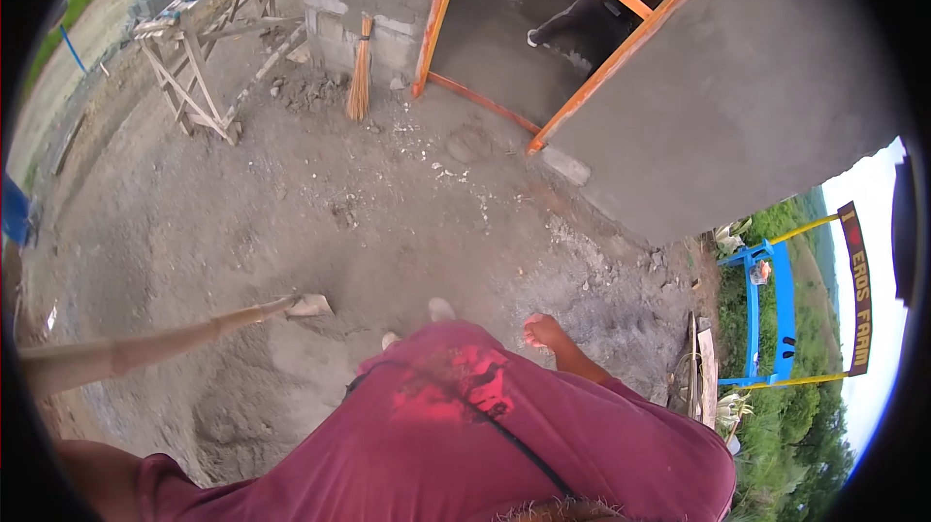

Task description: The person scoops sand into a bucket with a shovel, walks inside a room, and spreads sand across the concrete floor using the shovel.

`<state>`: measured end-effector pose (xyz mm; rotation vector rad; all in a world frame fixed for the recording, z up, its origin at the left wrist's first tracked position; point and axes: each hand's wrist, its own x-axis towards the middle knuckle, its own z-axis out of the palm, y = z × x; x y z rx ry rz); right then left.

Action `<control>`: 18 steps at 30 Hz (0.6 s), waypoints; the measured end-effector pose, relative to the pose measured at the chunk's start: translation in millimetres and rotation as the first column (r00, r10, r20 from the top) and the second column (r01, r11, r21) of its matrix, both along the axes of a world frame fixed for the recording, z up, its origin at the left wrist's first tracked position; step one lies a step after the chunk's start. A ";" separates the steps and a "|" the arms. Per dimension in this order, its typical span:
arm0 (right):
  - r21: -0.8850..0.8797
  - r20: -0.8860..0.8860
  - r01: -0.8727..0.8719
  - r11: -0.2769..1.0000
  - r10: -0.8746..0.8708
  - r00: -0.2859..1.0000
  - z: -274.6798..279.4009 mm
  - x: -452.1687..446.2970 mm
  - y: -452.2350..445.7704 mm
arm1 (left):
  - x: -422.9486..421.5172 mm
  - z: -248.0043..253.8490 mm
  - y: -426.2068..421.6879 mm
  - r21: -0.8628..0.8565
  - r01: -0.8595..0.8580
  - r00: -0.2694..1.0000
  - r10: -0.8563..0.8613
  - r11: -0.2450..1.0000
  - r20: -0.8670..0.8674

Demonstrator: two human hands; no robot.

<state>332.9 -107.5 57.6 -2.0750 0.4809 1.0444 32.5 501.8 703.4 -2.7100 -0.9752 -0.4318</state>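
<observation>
My right hand (541, 331) hangs in front of my red shirt (446, 415), over the dirt ground. Its fingers look curled, and whatever they hold, if anything, is too small to make out. Only the upper part of my left arm (97, 478) shows at the lower left; the left hand is out of sight. A long wooden pole (175, 338) reaches from the left edge to a flat piece (310, 306) at its tip, near my feet. The tips of my shoes (441, 309) show just beyond the shirt.
An orange door frame (592, 76) stands ahead, with a person (606, 17) bending inside. A broom (360, 76) leans on the block wall (393, 32). Left is a wooden trestle (199, 76); right, a plastered wall (737, 95) and a blue frame (784, 309) beside a sign (857, 289).
</observation>
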 end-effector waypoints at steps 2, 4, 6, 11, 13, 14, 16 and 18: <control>0.017 0.033 -0.042 0.999 0.041 0.999 -0.9 13.9 12.9 | -3.9 -0.5 0.2 -0.019 0.006 1.000 -0.006 1.000 0.029; 0.039 0.045 -0.091 0.995 0.089 0.995 0.9 24.1 19.4 | -3.7 0.9 0.2 -0.030 -0.015 1.000 0.016 0.999 0.027; 0.024 0.034 -0.156 0.988 0.155 0.987 3.8 30.9 23.2 | -11.8 -1.2 7.1 -0.072 -0.006 0.997 0.012 0.997 0.074; -0.030 -0.016 -0.158 0.987 0.158 0.987 10.7 21.8 23.3 | -27.9 -5.3 1.8 -0.029 -0.067 0.995 0.069 0.997 0.075; -0.039 -0.054 -0.156 0.987 0.153 0.987 4.6 16.7 14.3 | -34.1 -6.1 0.9 -0.022 -0.071 0.995 0.073 0.997 0.069; -0.053 -0.048 -0.166 0.985 0.163 0.985 1.7 14.1 9.2 | -36.8 -6.0 0.0 -0.017 -0.076 0.995 0.077 0.997 0.060; -0.077 -0.033 -0.185 0.980 0.183 0.983 1.6 10.5 4.3 | -42.0 -5.4 -2.0 -0.003 -0.085 0.995 0.085 0.996 0.045; -0.073 -0.032 -0.182 0.980 0.181 0.983 5.3 7.8 1.0 | -46.1 -6.2 -5.5 -0.002 -0.118 0.992 0.118 0.993 0.053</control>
